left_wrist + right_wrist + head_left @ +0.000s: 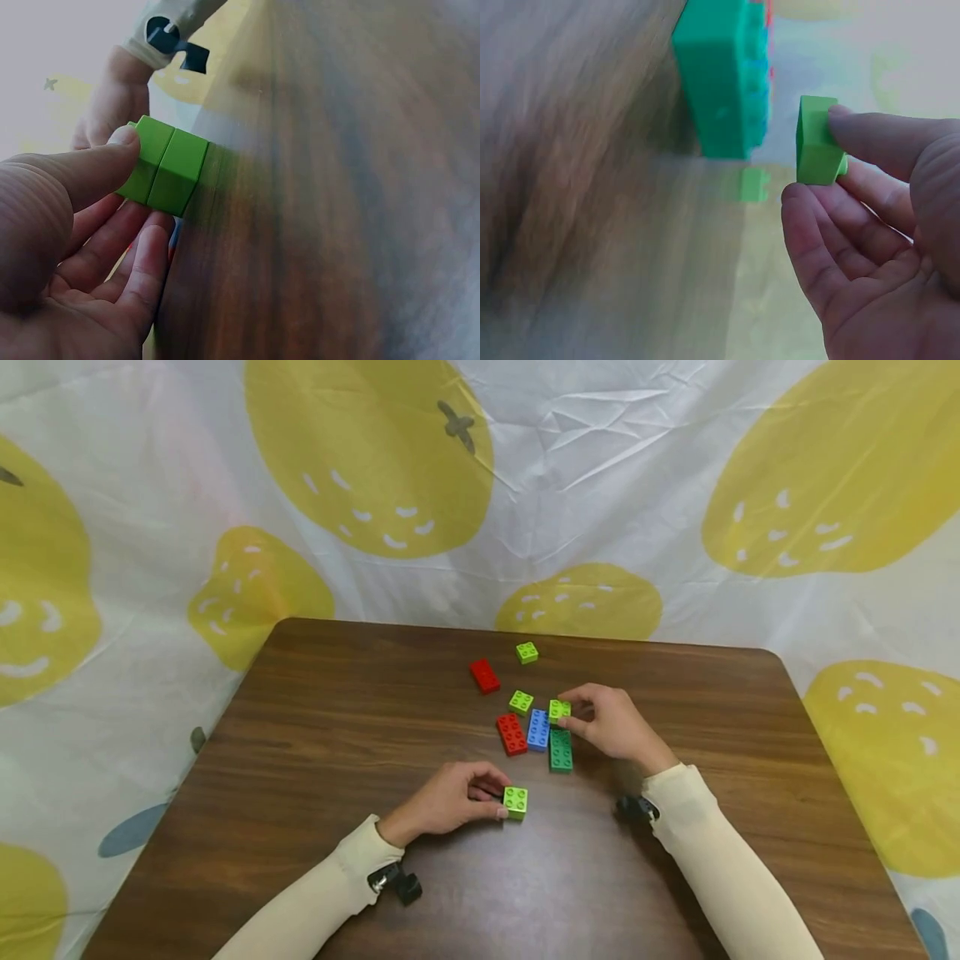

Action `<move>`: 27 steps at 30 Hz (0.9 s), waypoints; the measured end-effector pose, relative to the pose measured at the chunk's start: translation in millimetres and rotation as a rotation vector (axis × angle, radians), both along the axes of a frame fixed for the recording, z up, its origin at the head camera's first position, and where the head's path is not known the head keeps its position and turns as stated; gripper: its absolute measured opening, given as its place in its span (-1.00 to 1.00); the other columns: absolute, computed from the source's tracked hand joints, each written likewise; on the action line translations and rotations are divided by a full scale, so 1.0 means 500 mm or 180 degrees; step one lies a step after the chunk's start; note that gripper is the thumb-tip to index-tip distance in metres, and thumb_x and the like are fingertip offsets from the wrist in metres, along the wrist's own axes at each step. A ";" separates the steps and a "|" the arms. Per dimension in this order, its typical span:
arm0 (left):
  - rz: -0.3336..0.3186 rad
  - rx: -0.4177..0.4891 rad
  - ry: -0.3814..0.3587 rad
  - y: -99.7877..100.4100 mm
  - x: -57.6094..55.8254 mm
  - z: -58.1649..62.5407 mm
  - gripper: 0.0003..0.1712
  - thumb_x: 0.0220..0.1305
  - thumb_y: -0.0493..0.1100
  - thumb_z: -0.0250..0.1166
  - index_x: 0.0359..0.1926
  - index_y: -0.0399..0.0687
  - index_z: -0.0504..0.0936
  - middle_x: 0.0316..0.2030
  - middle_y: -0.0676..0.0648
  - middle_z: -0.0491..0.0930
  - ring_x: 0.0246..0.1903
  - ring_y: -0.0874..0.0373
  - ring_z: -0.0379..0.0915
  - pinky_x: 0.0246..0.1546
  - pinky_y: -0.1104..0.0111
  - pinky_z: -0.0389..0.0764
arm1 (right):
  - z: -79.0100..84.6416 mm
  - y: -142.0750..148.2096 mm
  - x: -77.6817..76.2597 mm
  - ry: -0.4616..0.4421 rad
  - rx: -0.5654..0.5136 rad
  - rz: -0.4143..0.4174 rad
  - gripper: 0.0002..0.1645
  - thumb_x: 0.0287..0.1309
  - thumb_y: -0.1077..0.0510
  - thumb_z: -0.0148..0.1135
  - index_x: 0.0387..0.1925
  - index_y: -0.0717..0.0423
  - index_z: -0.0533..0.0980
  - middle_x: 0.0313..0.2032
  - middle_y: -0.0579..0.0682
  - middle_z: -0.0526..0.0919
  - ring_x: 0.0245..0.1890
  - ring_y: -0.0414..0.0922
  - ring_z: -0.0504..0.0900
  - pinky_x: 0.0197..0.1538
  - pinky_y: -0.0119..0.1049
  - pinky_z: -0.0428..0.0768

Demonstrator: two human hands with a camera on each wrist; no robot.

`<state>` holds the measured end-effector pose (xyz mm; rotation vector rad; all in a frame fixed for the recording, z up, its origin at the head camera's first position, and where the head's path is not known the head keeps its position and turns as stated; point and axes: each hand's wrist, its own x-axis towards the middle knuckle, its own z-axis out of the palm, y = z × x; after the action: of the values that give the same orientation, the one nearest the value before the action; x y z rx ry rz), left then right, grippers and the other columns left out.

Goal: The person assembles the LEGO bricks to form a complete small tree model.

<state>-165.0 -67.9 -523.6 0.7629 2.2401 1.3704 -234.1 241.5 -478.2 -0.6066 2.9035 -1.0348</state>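
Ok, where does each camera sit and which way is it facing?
Head: above, looking forward and down at the table; both hands and sleeves show.
Left wrist: low beside the left hand, whose grip holds a lime brick.
Right wrist: low beside the right hand, pinching a second lime brick.
Shared: head and right wrist both show the green brick.

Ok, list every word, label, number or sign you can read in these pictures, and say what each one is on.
None: no readable text in any view.
Bricks, such as the lime brick pinched by the left hand and the lime brick pinched by the right hand: plain studs, any embossing too small to read.
Backdrop cloth: only yellow fruit shapes with white dashes, no lettering.
Table: bare wood grain.
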 end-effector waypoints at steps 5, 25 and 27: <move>-0.0017 0.0052 -0.0014 0.002 0.001 0.003 -0.59 0.28 -0.07 0.56 0.10 -0.01 0.71 -0.01 -0.01 0.77 -0.04 0.20 0.71 -0.02 0.48 0.69 | 0.021 -0.014 0.041 0.0052 -0.0289 0.0117 -0.59 0.21 0.16 0.56 0.09 0.12 0.71 -0.08 0.03 0.79 -0.13 -0.06 0.76 -0.02 -0.06 0.78; -0.0013 0.0058 0.0008 0.000 0.002 0.005 -0.60 0.31 -0.06 0.54 0.11 -0.05 0.70 0.00 -0.03 0.77 -0.04 0.18 0.72 -0.01 0.46 0.70 | 0.025 -0.076 0.167 0.0113 -0.0489 0.0750 -0.57 0.17 0.14 0.60 0.09 -0.02 0.72 -0.15 -0.18 0.75 -0.19 -0.12 0.74 -0.10 -0.17 0.78; -0.0018 0.0058 0.0005 0.000 0.002 0.007 -0.59 0.31 -0.06 0.53 0.12 -0.05 0.70 0.00 -0.03 0.76 -0.03 0.18 0.72 -0.01 0.45 0.71 | 0.021 -0.084 0.174 0.0094 -0.0470 0.0815 -0.56 0.18 0.13 0.59 0.10 -0.04 0.71 -0.15 -0.20 0.75 -0.19 -0.13 0.74 -0.09 -0.20 0.77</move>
<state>-163.8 -67.7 -520.2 0.7763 2.2279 1.3898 -147.0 199.4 -467.5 -0.9766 2.6935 -1.2172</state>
